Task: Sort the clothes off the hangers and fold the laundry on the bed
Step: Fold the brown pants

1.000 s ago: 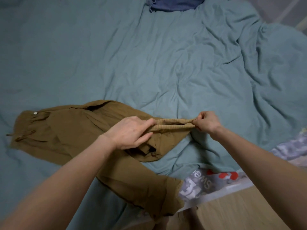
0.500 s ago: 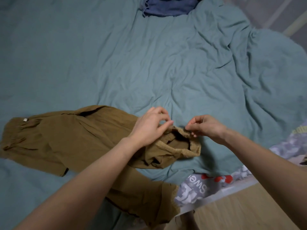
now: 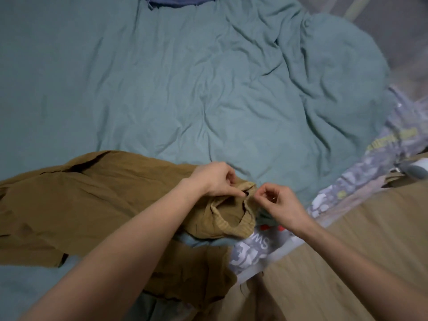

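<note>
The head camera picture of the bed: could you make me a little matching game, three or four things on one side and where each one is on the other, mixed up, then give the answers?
Things:
1. brown garment
2. blue cloth
3. teal bedcover
4. patterned grey sheet

Places:
A. spread over most of the bed
B. at the far top edge of the view
C. along the bed's near right edge
D. near left, its ribbed cuff pinched by the left hand and right hand

Pairs: 1-D, 2-B, 3-A, 4-C
</note>
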The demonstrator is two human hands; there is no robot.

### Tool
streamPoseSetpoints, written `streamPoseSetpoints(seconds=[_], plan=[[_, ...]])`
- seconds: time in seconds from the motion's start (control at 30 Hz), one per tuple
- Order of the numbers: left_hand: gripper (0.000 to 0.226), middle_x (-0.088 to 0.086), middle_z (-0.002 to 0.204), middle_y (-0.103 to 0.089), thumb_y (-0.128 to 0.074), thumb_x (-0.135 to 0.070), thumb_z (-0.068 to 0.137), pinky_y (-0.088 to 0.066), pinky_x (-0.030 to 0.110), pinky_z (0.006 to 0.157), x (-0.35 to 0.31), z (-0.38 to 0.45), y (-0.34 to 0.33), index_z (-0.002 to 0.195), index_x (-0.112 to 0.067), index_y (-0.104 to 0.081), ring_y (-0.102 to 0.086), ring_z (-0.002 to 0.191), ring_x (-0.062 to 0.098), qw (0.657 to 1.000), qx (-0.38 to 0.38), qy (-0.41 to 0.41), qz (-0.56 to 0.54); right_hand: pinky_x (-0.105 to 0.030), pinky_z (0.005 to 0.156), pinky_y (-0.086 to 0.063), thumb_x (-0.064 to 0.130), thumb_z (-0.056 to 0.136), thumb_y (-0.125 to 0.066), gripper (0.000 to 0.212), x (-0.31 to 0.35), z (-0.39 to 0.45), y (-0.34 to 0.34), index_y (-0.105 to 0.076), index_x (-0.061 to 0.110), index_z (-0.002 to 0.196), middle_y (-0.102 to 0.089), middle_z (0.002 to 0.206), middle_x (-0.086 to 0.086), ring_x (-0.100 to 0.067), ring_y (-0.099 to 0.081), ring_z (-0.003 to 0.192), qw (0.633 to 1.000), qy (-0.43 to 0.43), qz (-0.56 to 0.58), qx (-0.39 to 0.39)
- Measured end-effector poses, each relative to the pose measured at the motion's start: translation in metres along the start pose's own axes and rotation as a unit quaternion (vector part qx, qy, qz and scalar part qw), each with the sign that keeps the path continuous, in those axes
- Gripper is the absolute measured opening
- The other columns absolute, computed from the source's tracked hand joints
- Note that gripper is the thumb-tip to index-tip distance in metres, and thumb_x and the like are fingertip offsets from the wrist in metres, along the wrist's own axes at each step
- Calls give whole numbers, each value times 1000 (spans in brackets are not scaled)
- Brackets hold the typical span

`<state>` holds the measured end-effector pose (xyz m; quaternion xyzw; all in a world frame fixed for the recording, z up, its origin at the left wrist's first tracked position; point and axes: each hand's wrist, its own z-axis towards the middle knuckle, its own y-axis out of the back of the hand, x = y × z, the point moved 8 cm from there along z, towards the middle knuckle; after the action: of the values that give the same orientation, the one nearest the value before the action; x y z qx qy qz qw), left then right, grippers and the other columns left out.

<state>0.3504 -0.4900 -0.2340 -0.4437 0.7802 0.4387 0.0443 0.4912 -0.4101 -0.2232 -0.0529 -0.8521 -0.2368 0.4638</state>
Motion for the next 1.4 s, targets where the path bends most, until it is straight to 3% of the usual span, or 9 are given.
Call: streamPoseSetpoints(seconds=[0.17,0.27,0.43,0.63,0.83,1.0,1.13,1.27,1.4], plan=[[8,6,92,-70,-64,-23,77,-48,29,77,-15,-2,4,84,-19,-65,-64,95,26,992,-119,-19,29,-7,67,-42,-2,80,-67,18,-10,-33,-40,-72,4,97,-67,80,5,7,-58,70,987,29,-66,143],[4,8,89,-71,-64,-23,79,-50,31,79,-17,-4,3,79,-19,-63,-64,93,26,990,-143,-19,-4,-22,77,-48,26,75,-77,32,-27,-45,-65,-69,22,105,-69,94,7,-3,-61,86,962,56,-220,150],[27,4,116,-65,-68,-32,81,-46,31,87,-14,4,-13,105,-22,-66,-59,111,24,990,-100,-13,96,-30,79,-50,21,81,-73,10,-45,-60,-78,-72,19,90,-69,89,8,-9,-63,86,992,22,-124,-13],[13,5,77,-66,-67,-15,81,-48,29,74,-5,20,0,73,-18,-57,-63,78,24,992,-121,2,-38,-49,80,-53,3,92,-57,26,-59,-69,-70,-59,23,75,-62,65,6,-14,-61,68,987,-27,116,-109],[5,-1,73,-62,-63,-6,91,-53,24,70,11,30,44,87,-9,-65,-59,49,-4,922,-205,-39,-327,-16,71,-42,4,91,-58,20,-5,-65,-27,-56,22,82,-57,73,10,1,-54,72,982,92,19,-165],[6,2,83,-67,-68,-13,88,-50,25,71,-7,33,76,91,-11,-72,-60,66,5,947,-235,-94,-199,-27,69,-41,9,93,-56,13,6,-64,-22,-51,18,84,-58,75,0,-12,-53,71,984,97,-43,-140],[5,-3,82,-66,-68,-21,86,-46,28,77,-37,31,80,87,-23,-72,-59,78,12,953,-239,-142,-123,-36,68,-40,9,93,-52,15,-43,-57,-14,-50,13,79,-56,68,-5,-22,-52,67,987,-24,-57,-147],[29,-3,84,-51,-50,1,93,-44,21,67,-65,31,54,89,-19,-71,-57,69,0,965,-118,-219,-78,-34,66,-38,11,96,-46,15,-71,-59,-22,-47,11,81,-52,66,3,-19,-51,68,986,-83,-97,-103],[35,2,119,-50,-52,5,89,-39,20,94,-57,26,33,107,-19,-69,-50,106,15,955,-1,-285,79,-19,56,-34,10,97,-45,14,-58,-69,-29,-43,14,83,-47,66,9,-5,-46,60,988,-17,-117,-103]])
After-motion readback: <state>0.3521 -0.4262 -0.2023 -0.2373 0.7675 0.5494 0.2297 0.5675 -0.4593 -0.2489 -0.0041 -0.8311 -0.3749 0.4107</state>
